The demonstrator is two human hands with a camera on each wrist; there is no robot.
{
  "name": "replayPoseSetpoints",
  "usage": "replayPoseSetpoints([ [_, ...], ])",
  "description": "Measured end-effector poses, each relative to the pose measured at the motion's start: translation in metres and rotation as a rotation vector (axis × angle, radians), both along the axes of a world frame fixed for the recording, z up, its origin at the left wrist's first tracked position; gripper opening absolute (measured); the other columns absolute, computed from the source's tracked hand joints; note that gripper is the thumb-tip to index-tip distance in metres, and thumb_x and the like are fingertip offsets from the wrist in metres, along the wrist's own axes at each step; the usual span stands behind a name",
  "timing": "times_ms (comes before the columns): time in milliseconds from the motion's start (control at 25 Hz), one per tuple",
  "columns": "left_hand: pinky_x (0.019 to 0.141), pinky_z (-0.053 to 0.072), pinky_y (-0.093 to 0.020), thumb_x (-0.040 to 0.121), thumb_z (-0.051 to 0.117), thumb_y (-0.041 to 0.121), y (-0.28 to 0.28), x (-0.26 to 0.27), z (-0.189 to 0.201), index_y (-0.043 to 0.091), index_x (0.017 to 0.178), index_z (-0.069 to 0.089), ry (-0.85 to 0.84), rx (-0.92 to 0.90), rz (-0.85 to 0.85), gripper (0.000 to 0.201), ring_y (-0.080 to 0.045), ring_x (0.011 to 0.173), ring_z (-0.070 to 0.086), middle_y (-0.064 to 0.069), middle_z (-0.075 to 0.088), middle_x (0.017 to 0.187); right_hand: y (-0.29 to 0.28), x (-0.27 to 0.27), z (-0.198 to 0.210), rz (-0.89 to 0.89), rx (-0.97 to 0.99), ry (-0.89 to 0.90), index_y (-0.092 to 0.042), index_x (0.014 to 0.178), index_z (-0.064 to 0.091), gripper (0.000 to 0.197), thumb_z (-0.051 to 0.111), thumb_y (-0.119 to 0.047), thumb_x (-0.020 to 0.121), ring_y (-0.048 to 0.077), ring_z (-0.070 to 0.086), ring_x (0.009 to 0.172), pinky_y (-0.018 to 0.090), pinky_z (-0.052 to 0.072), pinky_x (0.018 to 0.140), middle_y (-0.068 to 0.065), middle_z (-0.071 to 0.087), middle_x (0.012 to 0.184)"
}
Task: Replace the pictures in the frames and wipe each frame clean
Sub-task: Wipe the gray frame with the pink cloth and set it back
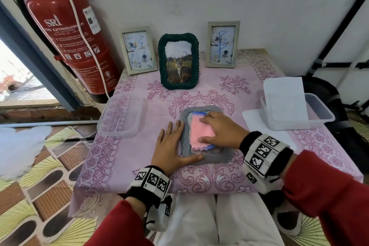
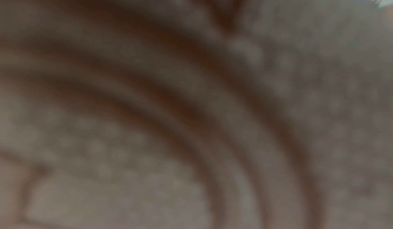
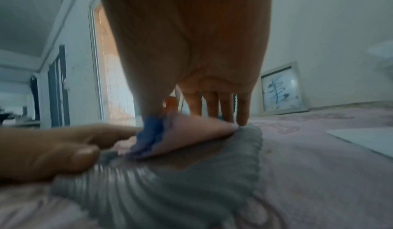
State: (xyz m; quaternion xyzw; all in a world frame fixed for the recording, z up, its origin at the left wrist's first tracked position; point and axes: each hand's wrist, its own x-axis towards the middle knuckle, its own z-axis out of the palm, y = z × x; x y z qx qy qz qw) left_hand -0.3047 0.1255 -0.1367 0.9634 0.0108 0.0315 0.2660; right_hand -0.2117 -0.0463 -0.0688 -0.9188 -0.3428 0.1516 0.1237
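Under right hand, lengthwise grey frame

I count four picture frames: one grey ribbed frame lying flat, one dark green frame and two pale frames standing at the wall. I see one pink and blue cloth, two clear plastic tubs, two white paper sheets, one red fire extinguisher, and two hands.
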Motion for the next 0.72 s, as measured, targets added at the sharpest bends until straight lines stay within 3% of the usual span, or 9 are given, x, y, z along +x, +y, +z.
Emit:
replayPoseSetpoints([
  [160, 0.117, -0.009, -0.031, 0.06, 0.054, 0.082, -0.001, 0.0, 0.001, 0.024, 0.15, 0.0, 0.011, 0.038, -0.011, 0.119, -0.007, 0.143, -0.011, 0.005, 0.003, 0.159, 0.007, 0.012, -0.002, 0.079, 0.012, -0.065, -0.007, 0.129, 0.049, 0.05, 0.06, -0.032, 0.087, 0.024, 0.039, 0.119, 0.029, 0.029, 0.099, 0.011, 0.047, 0.125],
  [320, 0.117, -0.008, -0.032, 0.062, 0.054, 0.079, -0.001, 0.001, 0.001, 0.025, 0.15, 0.002, 0.013, 0.054, -0.007, 0.116, -0.011, 0.146, -0.007, 0.006, 0.003, 0.159, 0.015, 0.011, -0.002, 0.174, 0.04, -0.075, -0.001, 0.105, 0.06, 0.021, 0.055, -0.013, 0.089, 0.025, 0.047, 0.106, 0.031, 0.033, 0.096, 0.014, 0.055, 0.108],
  [480, 0.117, -0.007, -0.034, 0.062, 0.055, 0.08, 0.0, 0.002, 0.001, 0.023, 0.15, 0.005, 0.02, 0.059, -0.003, 0.116, -0.013, 0.146, -0.004, 0.005, 0.005, 0.159, -0.001, -0.006, -0.01, 0.347, -0.086, -0.091, -0.003, 0.102, 0.061, 0.018, 0.051, -0.011, 0.089, 0.021, 0.046, 0.105, 0.028, 0.034, 0.092, 0.01, 0.054, 0.109],
  [600, 0.119, -0.006, -0.035, 0.059, 0.05, 0.083, 0.001, 0.001, 0.002, 0.024, 0.15, 0.003, 0.03, 0.065, -0.009, 0.118, -0.012, 0.146, -0.005, 0.007, 0.004, 0.159, -0.024, 0.0, -0.005, 0.296, -0.027, -0.022, -0.005, 0.102, 0.066, 0.02, 0.051, -0.008, 0.089, 0.024, 0.051, 0.101, 0.028, 0.036, 0.087, 0.012, 0.06, 0.106],
  [720, 0.12, -0.003, -0.037, 0.059, 0.051, 0.084, 0.002, 0.0, 0.002, 0.024, 0.151, 0.005, 0.026, 0.067, -0.014, 0.119, -0.013, 0.147, -0.004, 0.008, 0.006, 0.159, -0.017, 0.018, 0.005, 0.281, -0.055, -0.055, -0.001, 0.075, 0.066, 0.014, 0.054, 0.003, 0.08, 0.027, 0.059, 0.085, 0.023, 0.039, 0.077, 0.014, 0.065, 0.084],
])
